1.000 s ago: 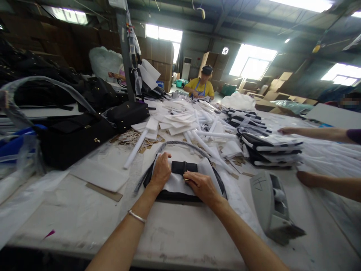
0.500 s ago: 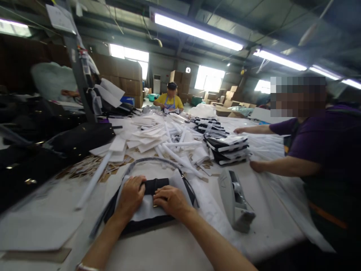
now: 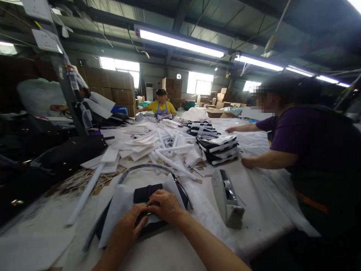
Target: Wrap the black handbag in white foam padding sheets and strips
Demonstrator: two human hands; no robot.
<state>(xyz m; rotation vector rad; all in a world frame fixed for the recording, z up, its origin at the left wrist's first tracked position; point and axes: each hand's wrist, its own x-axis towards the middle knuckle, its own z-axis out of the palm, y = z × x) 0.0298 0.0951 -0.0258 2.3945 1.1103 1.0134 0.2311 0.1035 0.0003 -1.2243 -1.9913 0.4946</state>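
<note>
A black handbag (image 3: 158, 227) lies on the table in front of me, with white tissue paper (image 3: 122, 197) spread over it and its long handle, in a clear wrap, arching away from me. Across its middle runs a wide black strap (image 3: 145, 192). At the strap's near end my left hand (image 3: 131, 222) and my right hand (image 3: 166, 205) meet, with fingers bent and fingertips close together on a small gold-coloured metal clasp (image 3: 149, 211). My fingers partly cover the clasp.
A grey tape dispenser (image 3: 227, 199) stands to the right. Behind the handbag lie white paper tubes and sheets, with stacked black bags (image 3: 218, 150) beside them. More black bags (image 3: 76, 154) are at left. A co-worker in purple (image 3: 293, 131) reaches over plastic sheeting; another (image 3: 162, 107) sits across.
My left hand has moved off the strap's left end, down and toward my right hand at the clasp. The left tissue paper now sticks out farther. The view has turned slightly right.
</note>
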